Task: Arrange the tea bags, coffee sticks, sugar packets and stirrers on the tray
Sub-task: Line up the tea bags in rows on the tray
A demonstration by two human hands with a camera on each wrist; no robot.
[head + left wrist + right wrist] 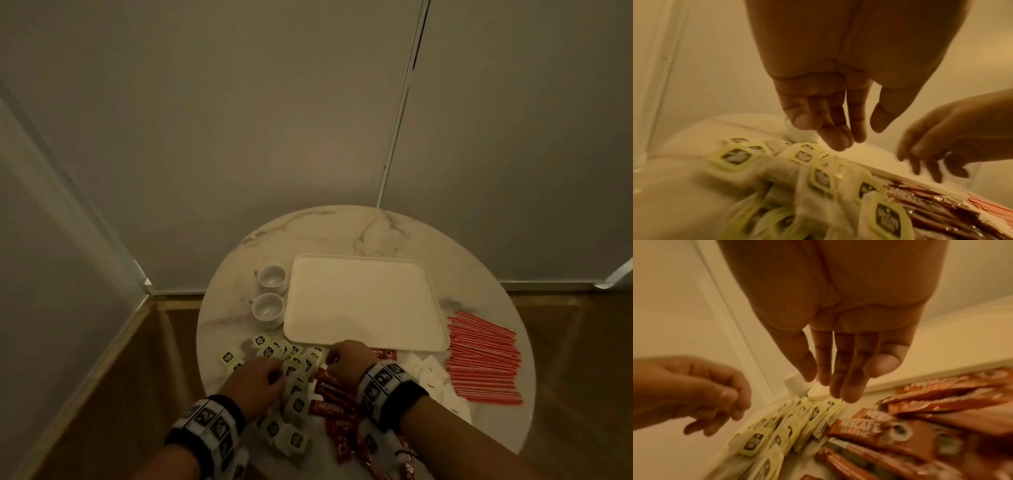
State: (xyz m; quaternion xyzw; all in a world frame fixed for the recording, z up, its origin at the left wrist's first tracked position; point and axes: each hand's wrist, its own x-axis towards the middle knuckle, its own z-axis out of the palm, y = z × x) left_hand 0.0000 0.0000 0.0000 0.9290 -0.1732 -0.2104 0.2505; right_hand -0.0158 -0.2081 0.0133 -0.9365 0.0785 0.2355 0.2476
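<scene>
An empty white tray (pixel 366 301) lies in the middle of a round marble table (pixel 335 229). In front of it lie a pile of pale green tea bags (pixel 294 366), red coffee sticks (pixel 329 407), white sugar packets (pixel 435 373) and red stirrers (pixel 483 359) at the right. My left hand (pixel 260 377) hovers over the tea bags (pixel 818 178), fingers loosely hanging and holding nothing. My right hand (pixel 346 359) hangs near the tray's front edge, above where the tea bags (pixel 789 423) meet the coffee sticks (pixel 879 430), fingers nearly straight and empty.
Two white cups (pixel 272 279) (pixel 269 310) stand left of the tray. The table sits close to pale wall panels, with wooden floor (pixel 113 377) on both sides. Bare marble shows behind the tray.
</scene>
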